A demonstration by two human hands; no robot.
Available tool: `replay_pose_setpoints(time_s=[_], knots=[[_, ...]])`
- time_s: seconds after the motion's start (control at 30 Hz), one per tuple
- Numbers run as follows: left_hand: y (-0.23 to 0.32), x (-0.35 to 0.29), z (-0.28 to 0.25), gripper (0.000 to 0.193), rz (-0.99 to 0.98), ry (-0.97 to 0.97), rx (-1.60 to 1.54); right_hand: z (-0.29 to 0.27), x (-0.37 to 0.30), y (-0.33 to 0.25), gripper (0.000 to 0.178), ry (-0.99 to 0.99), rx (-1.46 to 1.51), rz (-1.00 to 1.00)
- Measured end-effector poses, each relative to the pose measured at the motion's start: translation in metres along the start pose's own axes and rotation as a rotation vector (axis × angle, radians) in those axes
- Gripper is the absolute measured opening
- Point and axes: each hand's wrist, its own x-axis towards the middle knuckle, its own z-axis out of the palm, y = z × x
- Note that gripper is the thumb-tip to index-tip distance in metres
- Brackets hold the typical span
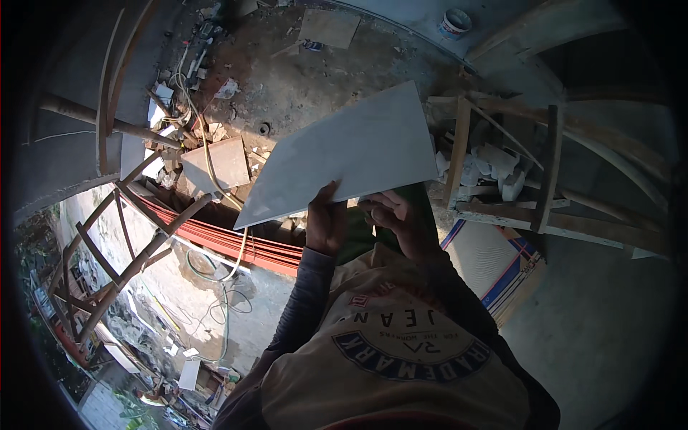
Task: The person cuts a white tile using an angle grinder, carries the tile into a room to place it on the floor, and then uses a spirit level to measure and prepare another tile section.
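A grey-white cut tile with a long slanting edge and a pointed left end is held up in front of my body. My left hand grips its near edge, the thumb lying on the upper face and the other fingers hidden below. Close by at the same edge is my right hand, its fingers curled together. Whether they pinch the tile's edge or some small thing cannot be made out.
Wooden frames stand at left and right. Orange-red lengths of material, a pale hose and broken tile pieces lie at left. A patterned carton lies at right, a bucket at the far wall.
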Motion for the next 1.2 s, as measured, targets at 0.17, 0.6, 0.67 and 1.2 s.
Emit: replay_pose_setpoints(time_s=[0.17,0.6,0.67,1.2], knots=[[0.054,0.127,0.109,0.023,0.231,-0.008,0.357,-0.017,0.158,-0.107,0.042,0.514,-0.032,-0.157],[0.233,0.364,0.292,0.03,-0.586,-0.383,-0.187,-0.121,0.376,-0.41,0.041,0.335,-0.973,-0.516],[0.286,0.4,0.294,0.03,-0.816,-0.521,-0.312,-0.127,0.411,-0.46,0.032,0.362,-0.947,-0.6],[0.365,0.925,0.238,0.057,-0.317,-0.298,0.486,-0.145,0.716,-0.717,0.041,0.716,-0.275,-0.401]])
